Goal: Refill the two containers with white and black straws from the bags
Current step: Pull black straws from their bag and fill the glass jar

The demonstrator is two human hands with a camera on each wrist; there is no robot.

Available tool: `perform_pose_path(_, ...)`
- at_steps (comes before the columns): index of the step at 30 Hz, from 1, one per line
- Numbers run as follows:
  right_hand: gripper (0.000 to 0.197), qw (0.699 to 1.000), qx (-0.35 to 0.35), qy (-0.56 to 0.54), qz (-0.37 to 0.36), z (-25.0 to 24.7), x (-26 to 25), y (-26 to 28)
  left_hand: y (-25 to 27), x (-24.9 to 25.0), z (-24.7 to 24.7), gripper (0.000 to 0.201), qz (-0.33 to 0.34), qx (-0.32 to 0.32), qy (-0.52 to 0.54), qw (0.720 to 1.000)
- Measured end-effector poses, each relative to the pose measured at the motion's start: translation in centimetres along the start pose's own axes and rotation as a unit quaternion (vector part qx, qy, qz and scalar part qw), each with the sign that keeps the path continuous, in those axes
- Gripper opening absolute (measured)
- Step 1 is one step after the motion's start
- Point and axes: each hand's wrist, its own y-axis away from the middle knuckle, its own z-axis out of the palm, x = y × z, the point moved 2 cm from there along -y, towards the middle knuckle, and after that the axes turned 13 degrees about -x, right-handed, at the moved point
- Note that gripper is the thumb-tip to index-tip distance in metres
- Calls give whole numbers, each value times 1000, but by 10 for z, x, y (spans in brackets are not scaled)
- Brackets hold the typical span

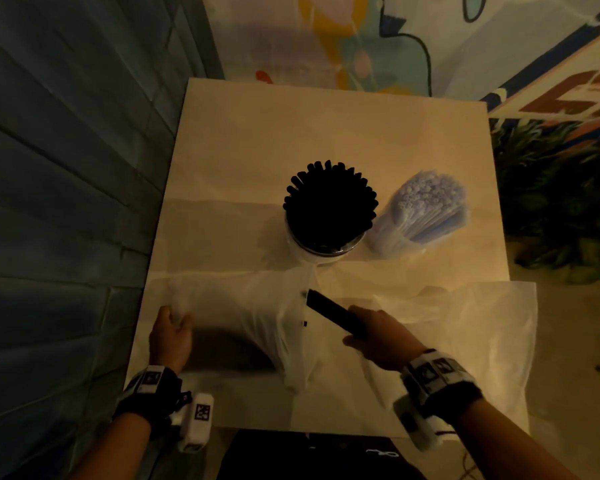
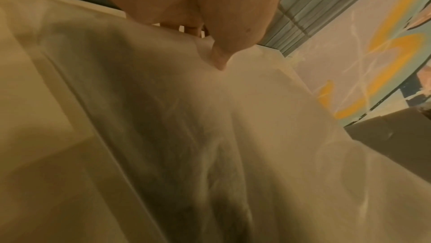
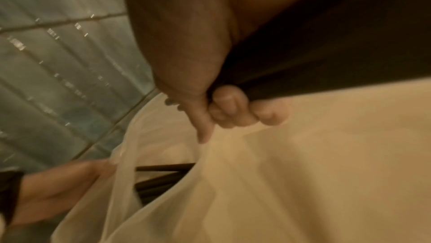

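Observation:
A round container [image 1: 326, 249] packed with black straws [image 1: 329, 202] stands mid-table. Right of it stands a clear container of white straws [image 1: 426, 206]. A translucent plastic bag [image 1: 243, 317] lies across the near table with dark straws showing faintly inside. My left hand [image 1: 170, 332] pinches the bag's left end; the left wrist view shows the fingers [image 2: 219, 60] on the plastic. My right hand [image 1: 374, 332] grips a bundle of black straws [image 1: 333, 311], just outside the bag's mouth. In the right wrist view, the fingers [image 3: 231, 110] curl round the bundle [image 3: 326, 47], and more straws [image 3: 161, 175] lie in the bag.
A second, flat plastic bag [image 1: 465, 327] lies on the near right of the beige table [image 1: 291, 133]. A dark panelled wall [image 1: 66, 168] runs along the left. A painted wall is at the back, and green plants [image 1: 561, 195] stand to the right.

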Motion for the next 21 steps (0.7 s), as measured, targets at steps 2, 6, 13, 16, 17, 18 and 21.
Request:
perform_pose_path(2,19,1000,-3,-6,13,-4,18,16,2,4,0,22,-2,12,-2,1000)
perform_pose_path(6,14,996,76,-42,-7,-9,42,46,6,13,2,46,-19,31,3,999)
perform_pose_path(13,22,910,278,-252,-178,-40,-2,67,28,93,9,77,251,77,-26,965)
perform_pose_path(16,41,857,296,-333,-260,-60,-36,61,36,146,26,96,325,-22,44,944)
perform_pose_path(17,42,839,302,-353,-283,-68,-48,57,36,161,33,103,346,-57,55,935)
perform_pose_path(18,40,821,312,-368,-304,-76,-60,53,36,177,42,109,361,-87,60,927)
perform_pose_path(21,35,773,350,-401,-345,-100,-88,40,30,215,66,120,365,-162,64,915)
